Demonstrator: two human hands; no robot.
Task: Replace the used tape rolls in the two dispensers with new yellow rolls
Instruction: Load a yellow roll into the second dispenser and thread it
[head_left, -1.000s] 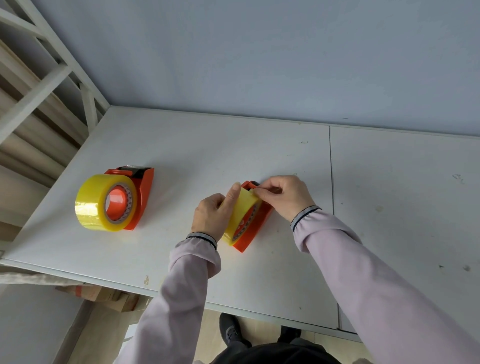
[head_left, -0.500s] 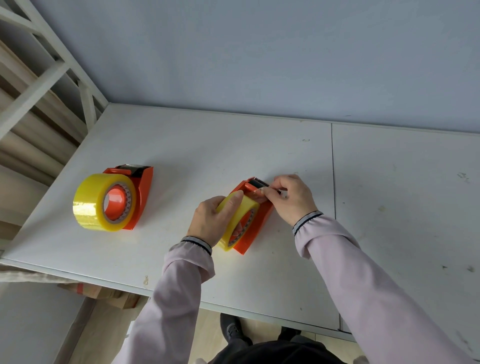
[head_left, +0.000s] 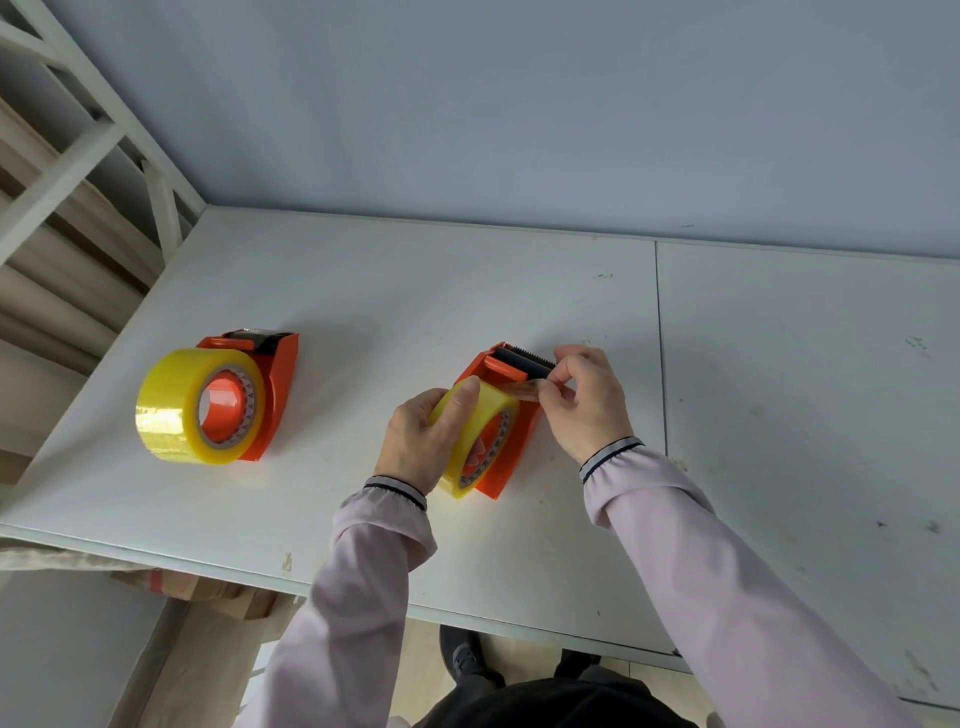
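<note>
Tape dispensers, two of them, both orange, sitting on the white desk (head_left: 363, 291). Going left to right: the first dispenser (head_left: 278, 395) is over at about 9 o'clock from the hands, well apart from them, lying on its side with a full yellow roll (head_left: 182, 410) already on its orange hub. Nobody is touching it, and it sits in the same spot as a second ago.

Next is the left hand (head_left: 415, 441), wrapped around the second yellow roll (head_left: 475, 415), thumb laid over the top of the roll and the other fingers curled behind it, so it's gripping the roll and steadying the whole thing. That roll is mounted in the second dispenser (head_left: 511, 452), which lies near the middle of the desk, with its black toothed cutter (head_left: 522, 358) pointing to roughly 12 o'clock.

Then the right hand (head_left: 582, 400), just at 3 o'clock of the roll. Thumb and forefinger are pinched together on the loose end of the tape (head_left: 527, 387), a short brownish-clear strip running from the roll up toward the cutter. A second ago this hand was sitting right on top of the dispenser's front end and hid the cutter; now it has slid off to the right, the cutter is fully showing, and a bit of tape is pulled out between roll and fingers. The dispenser itself has also turned a little, front end more toward 12.

Pale lilac sleeves (head_left: 727, 571) cover both arms down to striped cuffs.
</note>
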